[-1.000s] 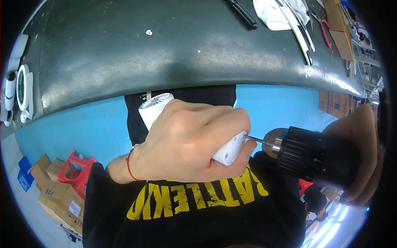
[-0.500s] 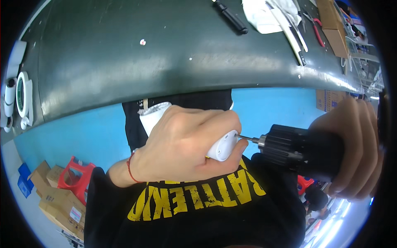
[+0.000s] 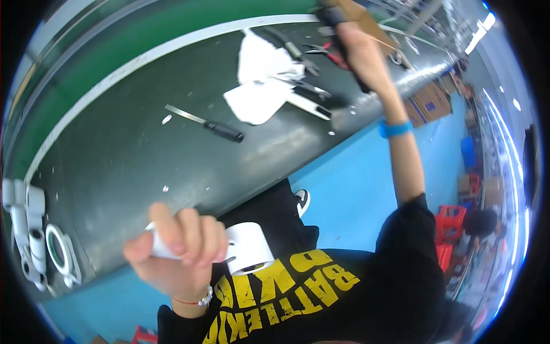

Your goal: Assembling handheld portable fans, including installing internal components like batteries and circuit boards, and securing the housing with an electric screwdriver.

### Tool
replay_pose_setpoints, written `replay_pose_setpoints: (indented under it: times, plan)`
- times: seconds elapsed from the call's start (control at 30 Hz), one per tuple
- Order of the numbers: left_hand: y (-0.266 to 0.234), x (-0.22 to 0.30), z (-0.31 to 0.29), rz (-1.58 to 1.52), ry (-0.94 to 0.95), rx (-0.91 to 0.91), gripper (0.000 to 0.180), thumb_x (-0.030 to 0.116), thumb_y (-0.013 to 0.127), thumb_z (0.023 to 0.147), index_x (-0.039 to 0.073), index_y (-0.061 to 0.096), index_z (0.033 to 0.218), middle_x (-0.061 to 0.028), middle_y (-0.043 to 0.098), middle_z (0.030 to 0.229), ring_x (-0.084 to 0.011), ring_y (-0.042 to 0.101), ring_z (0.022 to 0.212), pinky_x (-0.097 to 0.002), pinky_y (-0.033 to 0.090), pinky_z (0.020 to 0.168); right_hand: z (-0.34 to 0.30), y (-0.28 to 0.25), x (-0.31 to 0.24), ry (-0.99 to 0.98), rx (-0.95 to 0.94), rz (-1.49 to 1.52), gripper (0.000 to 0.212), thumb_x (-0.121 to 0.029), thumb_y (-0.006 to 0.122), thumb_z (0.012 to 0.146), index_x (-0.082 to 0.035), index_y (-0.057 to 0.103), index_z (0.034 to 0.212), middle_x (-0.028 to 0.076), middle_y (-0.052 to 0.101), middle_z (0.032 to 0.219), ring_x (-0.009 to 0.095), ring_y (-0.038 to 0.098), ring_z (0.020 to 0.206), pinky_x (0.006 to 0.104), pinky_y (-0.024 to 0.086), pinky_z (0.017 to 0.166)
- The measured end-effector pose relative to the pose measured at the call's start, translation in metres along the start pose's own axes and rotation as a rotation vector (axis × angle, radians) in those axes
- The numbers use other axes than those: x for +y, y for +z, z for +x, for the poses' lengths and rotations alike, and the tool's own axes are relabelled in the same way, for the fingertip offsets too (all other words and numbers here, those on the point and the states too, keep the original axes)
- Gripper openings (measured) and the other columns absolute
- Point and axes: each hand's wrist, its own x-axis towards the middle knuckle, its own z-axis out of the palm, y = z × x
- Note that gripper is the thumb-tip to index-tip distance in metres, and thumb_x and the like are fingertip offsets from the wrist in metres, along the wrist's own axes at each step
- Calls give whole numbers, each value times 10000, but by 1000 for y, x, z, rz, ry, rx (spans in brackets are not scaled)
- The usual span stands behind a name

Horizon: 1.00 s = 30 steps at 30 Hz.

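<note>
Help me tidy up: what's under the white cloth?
The dark green table shows around the white cloth. A black-tipped white strip shows at its right edge, but whether it runs underneath is unclear. Anything beneath the cloth is covered.

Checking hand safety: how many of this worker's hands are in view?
2: left hand, lower left, around the white device; right hand, upper right, holding a blurred black tool.

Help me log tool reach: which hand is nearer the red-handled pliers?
Right. The right hand is just right of the pliers; the left hand is well away, lower left in the picture.
</note>
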Motion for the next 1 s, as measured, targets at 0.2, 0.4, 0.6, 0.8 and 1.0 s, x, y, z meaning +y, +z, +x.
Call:
replay_pose_setpoints:
  times: [0.2, 0.4, 0.6, 0.8, 1.0]
  plan:
    - [44, -1, 23, 54, 181, -81, 203, 205, 578, 865, 84, 487, 730, -71, 489, 661, -230, 471, 577, -369, 417, 620, -3, 15, 22, -175, 59, -102, 469, -472, 654, 861, -28, 683, 1009, 175, 685, 889, 338, 660, 841, 437, 508, 755]
    - [64, -59, 56, 793, 928, -440, 299, 372, 484, 932, 88, 455, 845, -54, 453, 712, -201, 443, 629, -346, 345, 591, -130, 5, -65, -18, 97, 223, 405, -362, 542, 952, -6, 624, 776, 148, 618, 688, 312, 628, 685, 409, 494, 656]
    - [94, -102, 62, 1012, 961, -1191, 127, 186, 660, 842, 89, 579, 855, -80, 569, 920, -266, 518, 753, -431, 413, 730, -243, 17, -86, 124, -170, 1402, 657, -570, 229, 1027, -5, 530, 1173, 81, 609, 995, 138, 602, 812, 251, 520, 727]
    - [88, -125, 29, 1029, 621, -1290, 140, 226, 650, 902, 99, 597, 875, -103, 593, 981, -323, 522, 964, -495, 405, 880, -266, 4, -88, 263, 486, 1602, 307, -390, 518, 1006, -97, 460, 1075, 5, 542, 834, 82, 552, 715, 206, 492, 603]
    - [74, -130, 18, 881, 300, -1145, 64, 40, 632, 858, 9, 590, 895, -129, 603, 887, -318, 579, 857, -413, 467, 819, -322, -31, -68, 403, 889, 1456, 320, -430, 480, 1004, -113, 463, 1045, -4, 511, 769, 69, 499, 565, 230, 428, 461]
